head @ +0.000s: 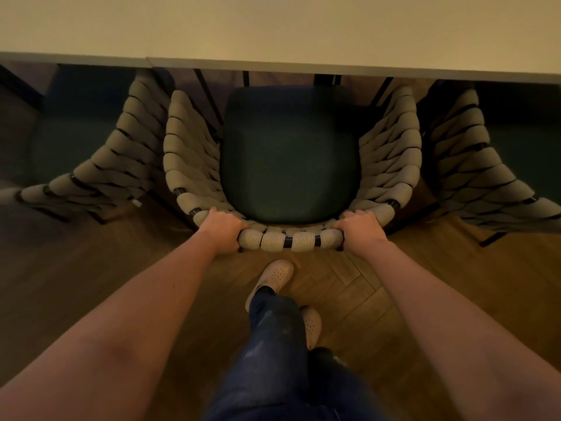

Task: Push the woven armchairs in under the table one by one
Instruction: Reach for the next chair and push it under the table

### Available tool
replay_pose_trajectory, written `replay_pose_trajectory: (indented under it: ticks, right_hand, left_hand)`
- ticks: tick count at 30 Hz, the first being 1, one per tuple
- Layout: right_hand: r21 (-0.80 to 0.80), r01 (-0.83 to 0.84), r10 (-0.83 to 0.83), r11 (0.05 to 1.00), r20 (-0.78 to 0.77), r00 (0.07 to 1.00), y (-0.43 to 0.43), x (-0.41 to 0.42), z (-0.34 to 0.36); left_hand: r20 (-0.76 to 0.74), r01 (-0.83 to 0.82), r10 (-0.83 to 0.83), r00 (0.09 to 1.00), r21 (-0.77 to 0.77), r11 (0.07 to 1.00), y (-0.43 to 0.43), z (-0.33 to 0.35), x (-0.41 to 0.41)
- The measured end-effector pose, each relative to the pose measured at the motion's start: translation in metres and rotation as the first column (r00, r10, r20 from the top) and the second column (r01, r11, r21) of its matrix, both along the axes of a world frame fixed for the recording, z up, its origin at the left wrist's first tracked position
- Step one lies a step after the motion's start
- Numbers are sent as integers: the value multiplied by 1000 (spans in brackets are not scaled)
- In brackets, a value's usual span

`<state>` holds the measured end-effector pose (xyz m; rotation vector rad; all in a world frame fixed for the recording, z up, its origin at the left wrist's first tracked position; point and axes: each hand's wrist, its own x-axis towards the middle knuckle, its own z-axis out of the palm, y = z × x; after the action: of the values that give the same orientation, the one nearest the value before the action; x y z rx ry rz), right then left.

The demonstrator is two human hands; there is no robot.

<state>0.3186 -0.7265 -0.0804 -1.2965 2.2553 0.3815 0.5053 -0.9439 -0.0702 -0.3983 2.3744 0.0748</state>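
With fingers of my left hand (220,227) and right hand (361,227) clamped on the armchair (290,153) back, an even, straight push under the desk (303,28) edge seemed best.

Bare forearms (151,299), dk blue jeans (273,344) w/ pale smudges — beige perforated clogs (277,275).

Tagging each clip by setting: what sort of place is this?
Likely a dining room, at home or in a restaurant: a long pale table, three woven armchairs side by side along its edge, and a herringbone wood floor.
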Motion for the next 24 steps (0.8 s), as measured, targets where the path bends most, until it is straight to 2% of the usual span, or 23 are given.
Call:
replay_pose_trajectory:
  ticks: [17,24]
  right_hand:
    - [2,39,-39,999,-60,997,-49,-15,-5]
    - [9,52,-52,999,-56,997,-33,-26,-16]
  left_hand:
    - [-13,-21,21,1000,8,1000,-58,-16,-31]
    - [-29,-3,2,1000,-51,999,-40,-23,-38]
